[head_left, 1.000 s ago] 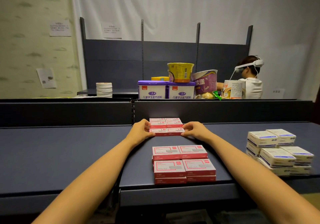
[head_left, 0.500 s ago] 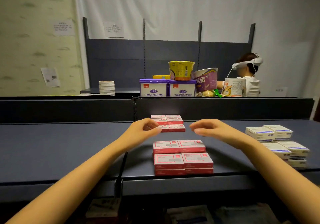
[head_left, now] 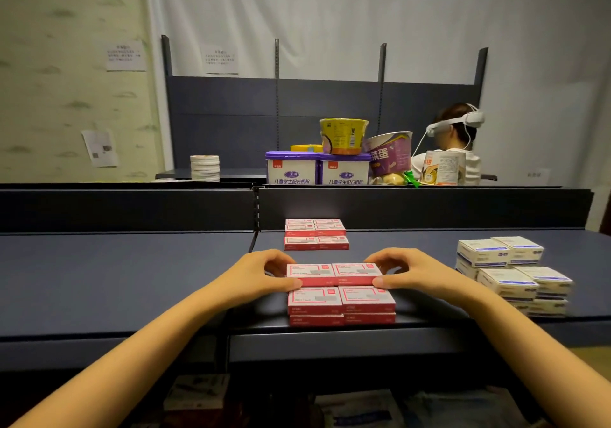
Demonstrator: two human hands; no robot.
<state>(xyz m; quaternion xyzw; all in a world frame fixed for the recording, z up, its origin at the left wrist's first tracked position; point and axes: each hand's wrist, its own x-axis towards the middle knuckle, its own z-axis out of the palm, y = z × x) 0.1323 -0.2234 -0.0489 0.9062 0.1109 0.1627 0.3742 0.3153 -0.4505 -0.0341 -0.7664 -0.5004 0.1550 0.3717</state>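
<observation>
1. The left hand (head_left: 264,273) and right hand (head_left: 407,273), fingers curled, pinch the two ends of a row of red boxes (head_left: 334,275).
2. This row is on the shelf (head_left: 132,278), just behind the front red stack (head_left: 340,302).
3. White boxes (head_left: 512,270) stand at the right.

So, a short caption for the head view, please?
Left hand and right hand grip the middle row of red boxes on a dark shelf.

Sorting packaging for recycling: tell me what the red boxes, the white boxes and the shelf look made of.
The red boxes: likely printed cardboard, slightly glossy; sharp folded edges, flat printed labels. The white boxes: likely cardboard too, smooth; crisp corners, blue print. The shelf: probably painted metal, matte dark blue; thin flat deck with a folded front lip.
</observation>
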